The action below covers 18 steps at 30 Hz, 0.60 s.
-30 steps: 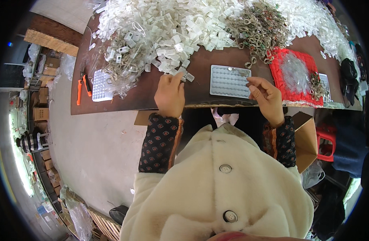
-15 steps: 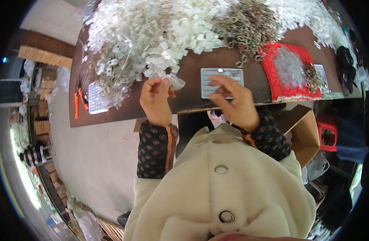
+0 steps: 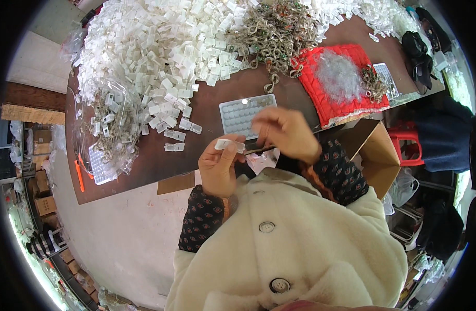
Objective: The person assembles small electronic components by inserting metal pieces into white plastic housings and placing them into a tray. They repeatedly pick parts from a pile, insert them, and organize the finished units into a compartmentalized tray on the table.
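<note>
- One case (image 3: pixel 229 145) is pinched in the left hand (image 3: pixel 217 166).
- The right hand (image 3: pixel 289 133) blurs beside the tray (image 3: pixel 240 115); its grip is unclear.
- A case pile (image 3: pixel 163 57) lies beyond.

Standing here I see: pale grey floor (image 3: pixel 106 238), left of centre down to the bottom. Brown-topped table (image 3: pixel 152 170) across the upper half. Shelving (image 3: pixel 24 155) along the left edge, cardboard boxes (image 3: pixel 44 206) on it. Red stool (image 3: pixel 407 147) at right. Bright strips lower left (image 3: pixel 33 264) and far right; window or lamp, can't tell.
</note>
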Motion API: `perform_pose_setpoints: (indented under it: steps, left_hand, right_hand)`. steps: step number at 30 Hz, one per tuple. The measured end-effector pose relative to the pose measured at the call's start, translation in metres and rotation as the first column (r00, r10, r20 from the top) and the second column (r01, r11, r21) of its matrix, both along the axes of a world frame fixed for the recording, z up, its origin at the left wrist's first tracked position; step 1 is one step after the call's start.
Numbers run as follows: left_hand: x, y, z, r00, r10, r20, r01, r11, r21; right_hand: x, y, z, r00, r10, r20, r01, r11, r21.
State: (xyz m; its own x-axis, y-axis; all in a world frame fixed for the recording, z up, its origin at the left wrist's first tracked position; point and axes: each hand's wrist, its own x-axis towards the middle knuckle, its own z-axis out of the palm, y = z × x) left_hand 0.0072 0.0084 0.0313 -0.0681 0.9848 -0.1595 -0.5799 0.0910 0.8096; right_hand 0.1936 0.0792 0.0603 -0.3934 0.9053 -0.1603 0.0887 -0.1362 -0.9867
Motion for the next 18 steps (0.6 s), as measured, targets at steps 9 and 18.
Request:
perform_pose_setpoints:
  steps: [9,18]
  left_hand:
    - [-0.009,0.001,-0.007,0.999,-0.042,-0.021,0.040,0.994,-0.105]
    - [-0.016,0.006,0.001,0.991,-0.116,-0.066,0.111,0.991,-0.072]
  right_hand:
    - [-0.006,0.109,-0.025,0.390,-0.465,0.795,-0.087,0.841,0.534]
    - [0.045,0.089,-0.004,0.839,-0.460,0.292,0.199,0.758,0.621]
